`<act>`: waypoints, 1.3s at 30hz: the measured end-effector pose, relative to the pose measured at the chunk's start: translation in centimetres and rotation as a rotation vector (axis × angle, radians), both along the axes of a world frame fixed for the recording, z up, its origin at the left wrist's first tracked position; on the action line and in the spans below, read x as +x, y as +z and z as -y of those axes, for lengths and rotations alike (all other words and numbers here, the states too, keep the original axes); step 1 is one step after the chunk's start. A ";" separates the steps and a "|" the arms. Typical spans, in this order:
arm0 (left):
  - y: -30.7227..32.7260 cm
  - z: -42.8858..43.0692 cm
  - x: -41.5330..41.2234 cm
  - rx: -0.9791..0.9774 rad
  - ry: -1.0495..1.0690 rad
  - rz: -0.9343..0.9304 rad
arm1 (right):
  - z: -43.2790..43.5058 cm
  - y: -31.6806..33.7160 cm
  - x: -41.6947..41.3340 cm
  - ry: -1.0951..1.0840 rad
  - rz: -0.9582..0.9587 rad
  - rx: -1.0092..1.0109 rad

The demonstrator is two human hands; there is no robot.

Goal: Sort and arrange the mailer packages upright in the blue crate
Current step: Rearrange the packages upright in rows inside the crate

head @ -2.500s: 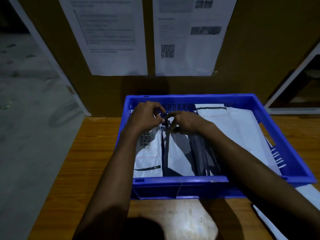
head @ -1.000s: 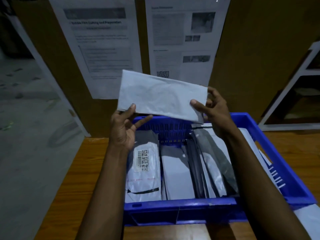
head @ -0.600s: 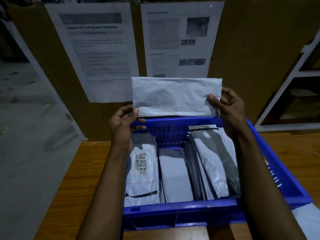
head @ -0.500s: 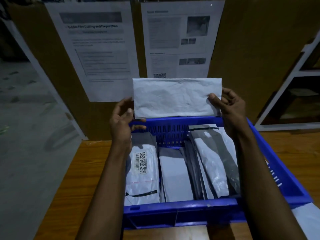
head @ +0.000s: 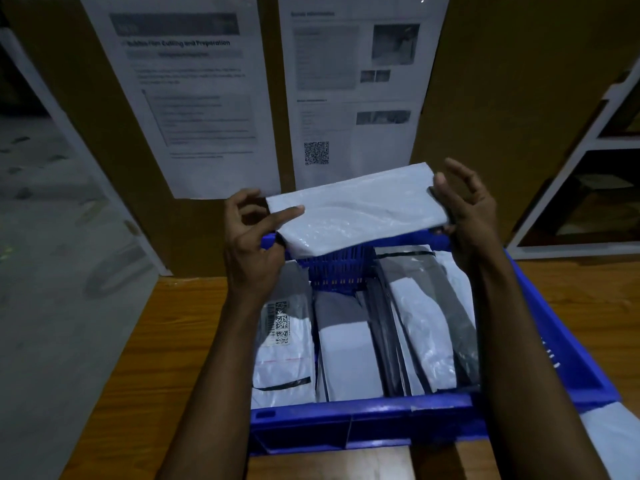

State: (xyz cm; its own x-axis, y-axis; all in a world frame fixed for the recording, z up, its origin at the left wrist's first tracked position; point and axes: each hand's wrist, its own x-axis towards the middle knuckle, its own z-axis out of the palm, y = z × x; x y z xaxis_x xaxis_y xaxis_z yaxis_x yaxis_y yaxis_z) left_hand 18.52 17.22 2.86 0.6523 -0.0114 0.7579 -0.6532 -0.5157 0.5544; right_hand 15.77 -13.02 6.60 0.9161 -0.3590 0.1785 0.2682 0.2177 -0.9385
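A white mailer hangs tilted, nearly flat, over the far wall of the blue crate. My left hand pinches its lower left corner, index finger lying on top. At the raised right end, my right hand holds it with the thumb on the edge and the fingers spread behind. Inside the crate, several mailers lean in a row: a white one with a barcode label on the left, a plain white one, thin dark ones and a grey-and-white one.
The crate stands on a wooden table against a cardboard wall with two printed sheets. Another white mailer lies on the table beside the crate's right front corner. A white shelf frame is at the right, bare floor at the left.
The white mailer, lifted out of the crate and held upright facing me, has tipped towards flat and come lower over the far wall. My left hand took a new hold on its corner.
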 end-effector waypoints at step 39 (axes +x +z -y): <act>0.8 0.6 -0.3 -0.770 -0.285 -0.620 | 0.1 -1.1 0.7 0.159 -0.011 -0.097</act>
State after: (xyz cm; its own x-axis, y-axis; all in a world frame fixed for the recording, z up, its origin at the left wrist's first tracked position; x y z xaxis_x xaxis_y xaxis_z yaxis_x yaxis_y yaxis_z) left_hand 18.18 16.63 3.69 0.9805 0.1196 0.1562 -0.1821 0.2514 0.9506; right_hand 16.42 -13.08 5.49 0.9620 -0.1913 0.1949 0.2272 0.1647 -0.9598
